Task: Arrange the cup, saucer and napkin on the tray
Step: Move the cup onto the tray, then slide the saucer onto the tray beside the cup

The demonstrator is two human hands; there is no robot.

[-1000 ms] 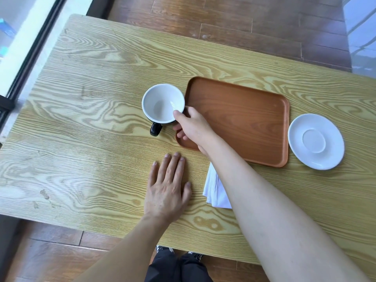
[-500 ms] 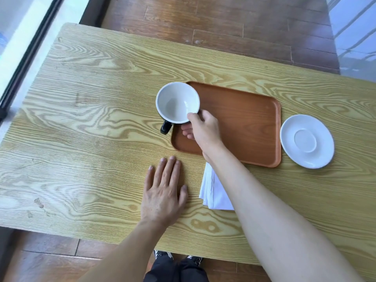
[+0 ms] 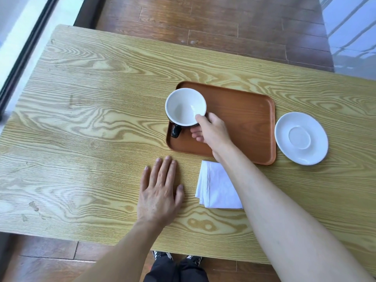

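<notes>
A cup (image 3: 183,106), white inside and black outside with a black handle, is over the left part of the brown tray (image 3: 244,117). My right hand (image 3: 213,132) grips its rim, thumb on top and fingers underneath; whether the cup rests on the tray I cannot tell. A white saucer (image 3: 301,138) lies on the table just right of the tray. A folded white napkin (image 3: 215,188) lies on the table in front of the tray, partly hidden by my right forearm. My left hand (image 3: 160,192) lies flat on the table, fingers spread, left of the napkin.
The wooden table (image 3: 91,119) has its near edge close to my body and its far edge beyond the tray. Dark wooden floor lies beyond it. A window frame (image 3: 26,47) runs along the left side.
My right hand has carried the cup to the right, from the table beside the tray's left edge to over the tray's left part. The left hand has stayed flat.
</notes>
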